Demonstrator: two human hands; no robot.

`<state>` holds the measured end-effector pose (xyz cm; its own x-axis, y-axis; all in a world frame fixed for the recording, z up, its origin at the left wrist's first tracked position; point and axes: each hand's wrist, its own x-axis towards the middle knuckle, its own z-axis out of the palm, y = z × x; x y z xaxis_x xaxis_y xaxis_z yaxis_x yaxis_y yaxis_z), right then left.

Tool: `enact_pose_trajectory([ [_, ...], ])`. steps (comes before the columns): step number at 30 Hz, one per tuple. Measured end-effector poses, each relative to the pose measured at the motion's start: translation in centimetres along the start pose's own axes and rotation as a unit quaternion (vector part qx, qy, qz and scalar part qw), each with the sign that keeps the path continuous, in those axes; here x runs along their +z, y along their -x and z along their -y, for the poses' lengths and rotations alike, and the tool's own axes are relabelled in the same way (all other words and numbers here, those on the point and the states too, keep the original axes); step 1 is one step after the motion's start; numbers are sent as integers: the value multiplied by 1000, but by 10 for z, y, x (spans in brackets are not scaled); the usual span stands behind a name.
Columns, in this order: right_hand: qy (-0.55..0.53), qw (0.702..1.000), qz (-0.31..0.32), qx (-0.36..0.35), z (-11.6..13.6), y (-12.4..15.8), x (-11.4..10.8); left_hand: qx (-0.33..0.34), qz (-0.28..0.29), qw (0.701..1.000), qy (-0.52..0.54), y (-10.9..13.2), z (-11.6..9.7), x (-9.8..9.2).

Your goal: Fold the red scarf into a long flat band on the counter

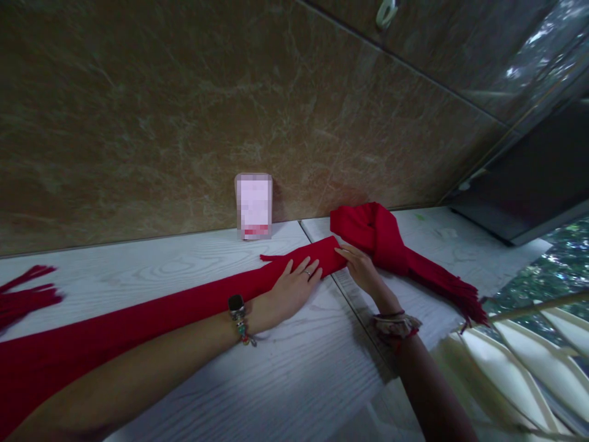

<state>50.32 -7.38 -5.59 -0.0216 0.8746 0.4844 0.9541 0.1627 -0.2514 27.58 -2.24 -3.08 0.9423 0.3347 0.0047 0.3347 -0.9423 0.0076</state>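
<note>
A long red scarf [184, 307] runs from the lower left to the middle of the white wood-grain surface, with its far end folded over into a flat band. Some fringe sticks out beside this fold. My left hand [294, 285] lies flat on the folded part, fingers spread and pressing down. At the end of the fold, my right hand [361, 267] has its fingers closed on the scarf's edge; its thumb is mostly hidden. Just beyond my right hand sits a second red scarf [381, 236], looped over itself, its fringed tail pointing right.
A phone-like upright object [254, 205], blurred out, leans on the brown marbled wall [161, 123]. Red fringe [32, 294] lies at the far left. A seam crosses the white surface [276, 368]. To the right are a dark box-like thing [529, 166] and a cream railing [519, 362].
</note>
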Motion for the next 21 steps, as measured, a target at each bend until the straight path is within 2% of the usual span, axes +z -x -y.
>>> enact_pose_trajectory([
  [4, -53, 999, -5, 13, -3, 2, -2, 6, 15, 1000, 19, 3, 6, -6],
  [7, -142, 989, 1, 29, -5, 2, -6, 9, 37, 999, 29, 2, 14, -8],
  [10, -209, 973, 8, 98, -8, -5, -7, 17, 48, 998, 45, 1, 20, -6],
  [12, -197, 970, 5, 146, -11, -15, -4, 16, 56, 997, 54, 0, 21, -5],
  [15, -153, 974, -1, 170, -18, -32, 1, 10, 58, 997, 55, -1, 20, -5],
  [19, -120, 978, -7, 169, -23, -42, 2, 24, -9, 998, 53, 0, 20, 1],
  [21, -104, 980, -13, 168, -22, -39, 3, 34, -22, 998, 54, 2, 22, 4],
])
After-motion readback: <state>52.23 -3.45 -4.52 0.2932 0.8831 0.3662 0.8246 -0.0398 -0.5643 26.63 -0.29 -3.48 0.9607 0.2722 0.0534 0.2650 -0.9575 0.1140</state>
